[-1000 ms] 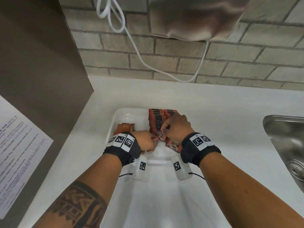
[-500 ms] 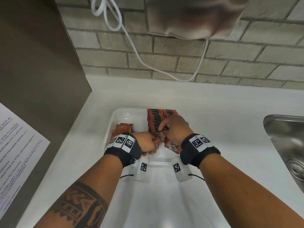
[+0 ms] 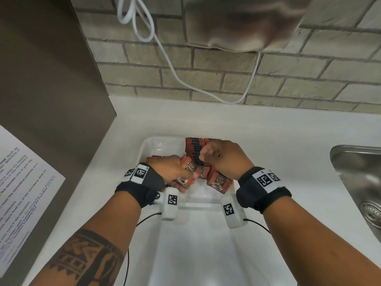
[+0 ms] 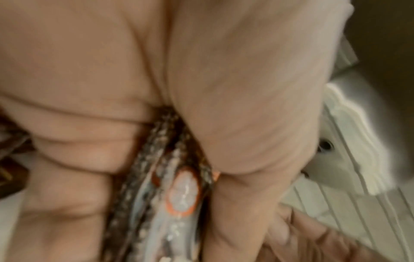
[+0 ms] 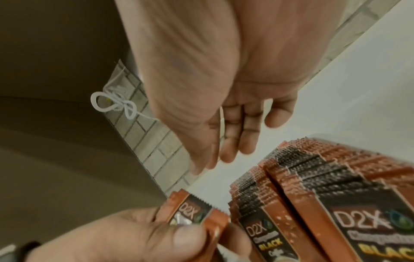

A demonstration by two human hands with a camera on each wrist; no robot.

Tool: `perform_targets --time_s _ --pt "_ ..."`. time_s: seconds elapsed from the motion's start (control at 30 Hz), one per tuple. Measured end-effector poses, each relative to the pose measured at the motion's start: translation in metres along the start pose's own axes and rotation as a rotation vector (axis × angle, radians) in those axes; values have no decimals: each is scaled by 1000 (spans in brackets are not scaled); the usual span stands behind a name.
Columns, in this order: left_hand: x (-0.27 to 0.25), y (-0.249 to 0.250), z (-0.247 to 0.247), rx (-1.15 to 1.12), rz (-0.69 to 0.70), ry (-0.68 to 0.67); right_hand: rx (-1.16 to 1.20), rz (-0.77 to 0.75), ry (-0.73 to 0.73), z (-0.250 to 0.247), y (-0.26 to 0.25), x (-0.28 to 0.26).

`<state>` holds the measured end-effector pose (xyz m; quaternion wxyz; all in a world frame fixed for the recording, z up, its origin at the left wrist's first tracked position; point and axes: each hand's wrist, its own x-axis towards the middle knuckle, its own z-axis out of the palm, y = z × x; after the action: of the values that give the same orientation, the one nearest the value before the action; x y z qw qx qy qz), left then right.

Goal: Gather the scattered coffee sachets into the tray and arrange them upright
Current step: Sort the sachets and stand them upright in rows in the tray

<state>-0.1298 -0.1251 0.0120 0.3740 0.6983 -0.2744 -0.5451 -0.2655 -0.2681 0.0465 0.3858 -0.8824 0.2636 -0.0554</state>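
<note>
Left wrist view blurred and filled almost wholly by skin, with only crimped foil edges of a few sachets point(image 4: 177, 191) wedged between thumb and fingers; exact count there hard to tell, perhaps two or three. Left hand point(image 3: 175, 172) curled round that small bunch of sachets point(image 3: 190, 169) over the near part of the tray point(image 3: 152, 145), its fingertips hidden beneath the packets in the head view. Right hand point(image 3: 222, 155) held above the standing row point(image 3: 195, 149), fingers bent loosely with nothing seen between them; in the right wrist view the fingers point(image 5: 244, 140) hang relaxed and bare. One white rectangular tray, glossy plastic with rounded corners, on the white worktop point(image 3: 278, 141). Two upright rows of flat brown-and-black sachets along the tray's right side, too densely packed to count, serrated tops showing in the right wrist view point(image 5: 313, 168). A few more sachets lying flat at the left point(image 3: 156, 156), mostly covered by the left hand. One steel sink point(image 3: 358, 174) cut off at the right edge. One looped white cable point(image 3: 136, 19) against the brick wall point(image 3: 226, 65). One printed sheet point(image 3: 22, 182) at the left, its text too small to read.
</note>
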Motion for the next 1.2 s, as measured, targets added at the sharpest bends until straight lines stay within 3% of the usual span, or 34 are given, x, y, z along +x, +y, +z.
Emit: perform_targets --time_s 0.17,0.63,0.77,0.93,1.13,1.2 --pt "-5 3 2 -226 148 -29 82 13 -88 3 -9 -1" --pt "-12 2 4 -180 276 -1 131 -11 -4 -5 -17 2" --pt "-15 -3 -8 22 231 68 109 -7 87 -9 -17 0" --pt "-17 -16 -28 287 -16 212 -90 -20 44 -6 -7 -2" --pt "-9 -12 -26 722 -51 129 -235 52 26 18 0 8" --pt "-7 -9 -19 768 -61 72 -285 63 20 23 0 11"
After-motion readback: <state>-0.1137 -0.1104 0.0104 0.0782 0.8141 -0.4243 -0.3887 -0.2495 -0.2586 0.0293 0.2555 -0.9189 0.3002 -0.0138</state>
